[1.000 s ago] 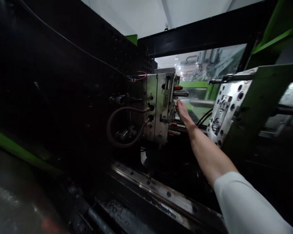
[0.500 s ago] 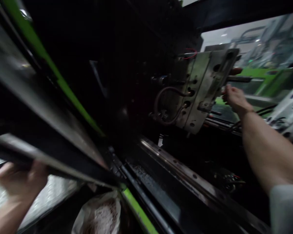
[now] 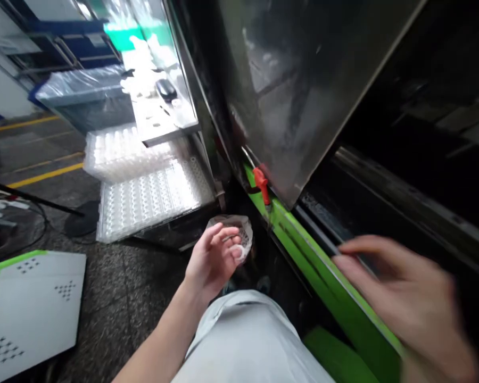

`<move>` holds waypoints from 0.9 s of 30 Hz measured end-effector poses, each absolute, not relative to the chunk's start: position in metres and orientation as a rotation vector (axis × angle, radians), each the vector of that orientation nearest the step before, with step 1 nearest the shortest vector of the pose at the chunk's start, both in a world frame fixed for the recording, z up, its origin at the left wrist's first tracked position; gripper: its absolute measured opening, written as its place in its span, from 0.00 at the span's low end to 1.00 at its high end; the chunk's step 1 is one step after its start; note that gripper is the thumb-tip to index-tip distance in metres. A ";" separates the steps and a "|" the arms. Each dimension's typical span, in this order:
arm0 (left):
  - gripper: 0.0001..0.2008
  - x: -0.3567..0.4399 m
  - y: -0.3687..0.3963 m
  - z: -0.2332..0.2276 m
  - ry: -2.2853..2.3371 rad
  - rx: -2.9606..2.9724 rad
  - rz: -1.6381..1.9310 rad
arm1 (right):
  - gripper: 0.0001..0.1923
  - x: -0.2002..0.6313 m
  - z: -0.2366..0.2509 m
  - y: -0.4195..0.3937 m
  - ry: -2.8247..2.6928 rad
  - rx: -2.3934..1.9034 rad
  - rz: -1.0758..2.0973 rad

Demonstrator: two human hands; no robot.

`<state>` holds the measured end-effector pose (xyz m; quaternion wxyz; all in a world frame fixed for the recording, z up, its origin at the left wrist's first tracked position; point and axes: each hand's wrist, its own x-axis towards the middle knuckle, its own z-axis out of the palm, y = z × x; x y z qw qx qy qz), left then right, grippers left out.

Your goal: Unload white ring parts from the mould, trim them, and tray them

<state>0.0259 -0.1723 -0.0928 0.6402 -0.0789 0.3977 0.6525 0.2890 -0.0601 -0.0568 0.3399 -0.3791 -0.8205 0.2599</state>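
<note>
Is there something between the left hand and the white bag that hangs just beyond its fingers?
Nothing visible is in the way. The left hand is open, palm up, with a small white ring at its fingertips, and the white bag lies directly behind them. Whether the fingers touch the bag cannot be told.

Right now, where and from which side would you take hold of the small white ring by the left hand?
The white ring sits at the left hand fingertips, its hole facing the camera. Pinch its thin rim across the edge, coming from above and the camera side, since the bag lies right behind it.
</note>
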 end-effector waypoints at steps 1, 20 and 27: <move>0.17 0.028 -0.176 -0.092 0.867 -0.147 1.480 | 0.06 0.271 -0.064 -0.082 -2.174 -0.940 0.733; 0.14 0.037 -0.178 -0.089 0.850 0.398 1.542 | 0.15 0.193 -0.083 -0.123 -2.083 -0.748 0.717; 0.14 0.040 -0.161 -0.098 0.936 0.708 1.479 | 0.21 0.205 -0.081 -0.110 -2.052 -0.691 0.585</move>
